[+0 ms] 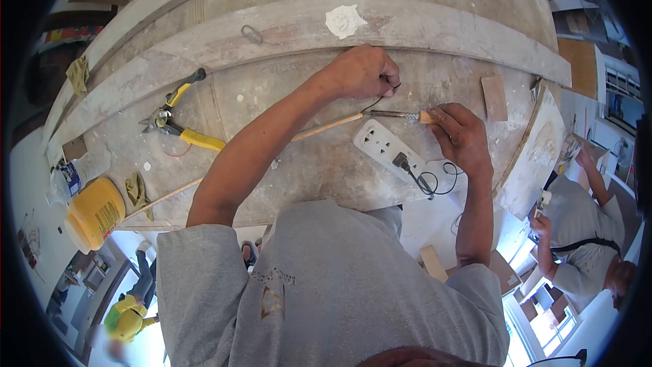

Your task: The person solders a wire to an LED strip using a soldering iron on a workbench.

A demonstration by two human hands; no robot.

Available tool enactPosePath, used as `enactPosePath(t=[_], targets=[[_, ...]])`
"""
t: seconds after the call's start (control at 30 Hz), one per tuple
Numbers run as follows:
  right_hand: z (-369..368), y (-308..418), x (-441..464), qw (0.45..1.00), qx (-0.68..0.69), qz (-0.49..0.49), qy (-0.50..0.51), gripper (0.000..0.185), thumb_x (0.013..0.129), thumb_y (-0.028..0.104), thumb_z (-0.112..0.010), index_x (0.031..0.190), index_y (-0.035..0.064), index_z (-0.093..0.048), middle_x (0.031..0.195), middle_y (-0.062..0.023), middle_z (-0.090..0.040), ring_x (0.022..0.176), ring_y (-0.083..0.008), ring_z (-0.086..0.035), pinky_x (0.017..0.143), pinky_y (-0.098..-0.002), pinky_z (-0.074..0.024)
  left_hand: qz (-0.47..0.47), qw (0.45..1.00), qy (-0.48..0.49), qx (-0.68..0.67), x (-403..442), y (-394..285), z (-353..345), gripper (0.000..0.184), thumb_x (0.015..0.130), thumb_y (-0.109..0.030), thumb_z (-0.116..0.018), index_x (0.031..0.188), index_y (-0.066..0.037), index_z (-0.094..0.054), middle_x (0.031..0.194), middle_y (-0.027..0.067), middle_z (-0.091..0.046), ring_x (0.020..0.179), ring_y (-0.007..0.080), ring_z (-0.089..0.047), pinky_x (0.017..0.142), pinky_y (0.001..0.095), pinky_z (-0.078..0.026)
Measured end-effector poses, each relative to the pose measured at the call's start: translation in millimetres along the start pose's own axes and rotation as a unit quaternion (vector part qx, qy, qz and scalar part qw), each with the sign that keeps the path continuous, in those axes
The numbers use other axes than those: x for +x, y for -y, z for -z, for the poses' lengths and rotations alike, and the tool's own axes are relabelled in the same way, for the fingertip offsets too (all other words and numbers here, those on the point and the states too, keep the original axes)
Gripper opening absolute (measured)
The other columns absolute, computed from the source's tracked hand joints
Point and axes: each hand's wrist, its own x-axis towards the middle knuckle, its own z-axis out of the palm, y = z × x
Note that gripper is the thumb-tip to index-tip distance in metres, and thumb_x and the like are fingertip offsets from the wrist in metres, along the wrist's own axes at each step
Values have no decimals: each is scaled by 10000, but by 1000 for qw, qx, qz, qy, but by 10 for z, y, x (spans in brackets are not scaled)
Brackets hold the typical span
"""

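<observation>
My right hand (462,137) is closed on the wooden handle of a soldering iron (397,115), whose metal shaft points left. Its tip touches or nearly touches the end of a thin wooden stick (329,126), which runs down to the left under my forearm. My left hand (370,73) pinches a thin dark wire (372,104) just above that tip. Below the iron lies a white power strip (388,146) with a black plug (402,161) in it. Yellow-handled pliers (178,119) rest open to the left of my left forearm.
A curved board (435,26) crosses the bench (299,163), with a white patch (345,21) on it. At left stand a yellow tub (96,214) and a plastic bottle (85,168). A sanding block (494,98) lies right. Two other people (584,231) (129,312) are farther off.
</observation>
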Motion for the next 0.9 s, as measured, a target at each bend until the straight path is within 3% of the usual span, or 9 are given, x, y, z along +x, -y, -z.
enactPosePath(t=[0.07, 0.3, 0.4, 0.5, 0.57, 0.6, 0.67, 0.77, 0.9], targets=[[-8, 0, -8, 1000, -2, -5, -1, 333, 761, 24, -823, 1085, 12, -748, 1011, -133, -723, 872, -316, -715, 745, -403, -591, -12, 1000, -9, -5, -16, -11, -6, 118, 779, -72, -804, 896, -66, -788, 820, 72, -772, 757, 199, -724, 722, 353, -548], [-64, -75, -74, 999, 26, 5, -35, 319, 772, 68, -818, 1080, 36, -744, 996, -128, -717, 891, -332, -707, 758, -422, -587, -69, 997, -24, 37, 8, 87, -18, 106, 836, -115, -773, 919, -50, -771, 827, 94, -747, 776, 242, -700, 746, 364, -540], [42, -86, -281, 996, 29, -73, -41, 291, 792, 77, -804, 1075, 45, -743, 983, -142, -711, 872, -347, -701, 742, -426, -583, -37, 995, -84, -33, -262, -44, 70, 139, 885, -108, -751, 985, -16, -724, 906, 102, -720, 836, 185, -678, 781, 337, -545], [163, -171, -577, 975, 133, -161, -82, 268, 821, 122, -807, 1070, 45, -741, 986, -149, -708, 832, -315, -701, 721, -392, -576, -59, 969, -190, -144, -740, -51, 116, 101, 939, -76, -650, 1010, -6, -649, 784, 39, -614, 746, 138, -600, 687, 299, -497], [168, -306, -780, 917, 197, -269, -219, 287, 840, 171, -816, 1081, 35, -739, 910, -143, -707, 770, -275, -692, 693, -358, -552, -14, 949, -222, -224, -1098, -35, 49, 77, 953, -33, -601, 1016, 0, -630, 770, 12, -576, 716, 117, -557, 654, 284, -471], [229, -352, -813, 915, 192, -272, -229, 287, 840, 171, -816, 1081, 35, -739, 910, -143, -707, 770, -275, -692, 693, -358, -552, 30, 941, -229, -246, -1288, -48, 21, 75, 952, -9, -581, 1014, 2, -623, 776, 3, -564, 701, 112, -535, 639, 278, -456], [342, -480, -831, 841, 49, -472, -260, 360, 833, 261, -837, 1070, 10, -733, 805, -135, -697, 715, -258, -677, 679, -363, -532, 93, 954, -195, -210, -1635, 73, -62, 87, 947, 2, -564, 1011, 4, -623, 816, 6, -563, 685, 87, -509, 623, 270, -438], [347, -677, -820, 797, 44, -506, -327, 410, 822, 334, -838, 1041, 5, -731, 734, -143, -683, 687, -288, -671, 677, -404, -526, 126, 970, -201, -45, -1924, -80, -288, 114, 913, -16, -623, 1025, -5, -638, 849, 34, -575, 693, 112, -511, 620, 283, -439], [259, -874, -840, 815, 52, -497, -293, 407, 813, 368, -828, 1011, 23, -739, 822, -195, -729, 770, -345, -715, 728, -437, -546, 74, 960, -238, 129, -2078, -198, -516, 237, 854, -48, -720, 1081, -29, -655, 905, 96, -611, 728, 215, -585, 639, 354, -486]])
